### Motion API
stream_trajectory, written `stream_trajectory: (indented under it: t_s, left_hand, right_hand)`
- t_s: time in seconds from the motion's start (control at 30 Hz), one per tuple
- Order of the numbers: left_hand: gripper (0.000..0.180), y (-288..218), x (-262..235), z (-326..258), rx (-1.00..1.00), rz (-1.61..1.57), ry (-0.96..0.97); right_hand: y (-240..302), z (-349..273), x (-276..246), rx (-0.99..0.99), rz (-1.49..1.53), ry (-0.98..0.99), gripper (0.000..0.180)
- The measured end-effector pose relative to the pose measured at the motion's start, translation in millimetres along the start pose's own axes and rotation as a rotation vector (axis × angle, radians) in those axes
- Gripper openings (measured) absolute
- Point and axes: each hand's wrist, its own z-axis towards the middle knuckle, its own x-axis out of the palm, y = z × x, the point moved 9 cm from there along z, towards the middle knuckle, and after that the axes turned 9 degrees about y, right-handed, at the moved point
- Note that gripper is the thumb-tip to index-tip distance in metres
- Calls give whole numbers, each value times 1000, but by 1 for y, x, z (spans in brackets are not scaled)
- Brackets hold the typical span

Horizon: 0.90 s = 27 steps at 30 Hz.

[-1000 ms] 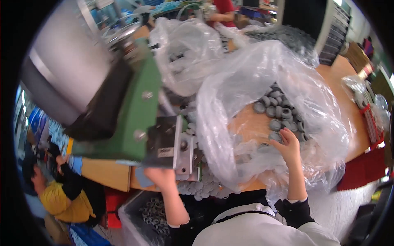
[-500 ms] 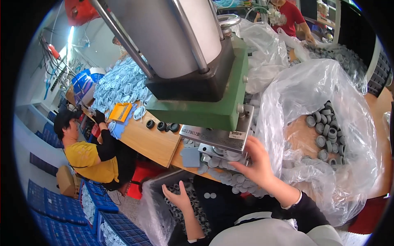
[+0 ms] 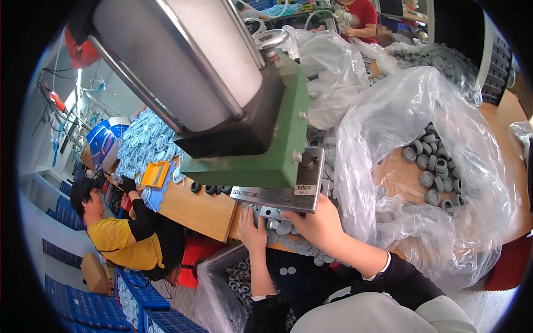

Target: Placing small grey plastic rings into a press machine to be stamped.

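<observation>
A press with a green head (image 3: 244, 166) and a marked metal plate (image 3: 277, 194) under it stands before me. My left hand (image 3: 253, 232) is at the plate's front left edge, its fingers stretched upward and the thumb apart, with nothing visible in it. My right hand (image 3: 322, 226) reaches in at the plate's right corner. Its thumb points left beside the lower metal block (image 3: 270, 213), while the plate hides most of its fingers, so what they hold cannot be seen. Flat grey discs (image 3: 302, 247) lie heaped on the table edge just below the hands.
A clear plastic bag (image 3: 361, 161) with grey ring-shaped caps (image 3: 436, 161) lies open at the right. Below the table, a lined bin (image 3: 214, 277) holds small grey rings. Several dark caps (image 3: 209, 190) sit left of the press. A person in yellow (image 3: 119, 238) works at the left.
My left hand has risen from over the bin to the press's front edge. My right hand has shifted left and further in under the plate. The whole view has swung slightly.
</observation>
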Motion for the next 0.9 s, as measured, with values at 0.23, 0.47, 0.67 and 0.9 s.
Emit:
stream_trajectory:
  t_s: [0.23,0.47,0.67,0.9]
  left_hand:
    - [42,12,31,8,-18,164,138]
    - [46,-14,-8,-9,91,-106,-162]
    - [58,-129,-33,-22,318,-534,-272]
    - [25,-183,-65,21,125,-679,-357]
  right_hand:
    - [-15,-40,-63,-182,20,11,52]
    - [-171,-161,-257,689,-797,-476,46]
    - [-222,-164,-268,978,-956,-295,44]
    - [-141,-144,-247,515,-508,-510,46]
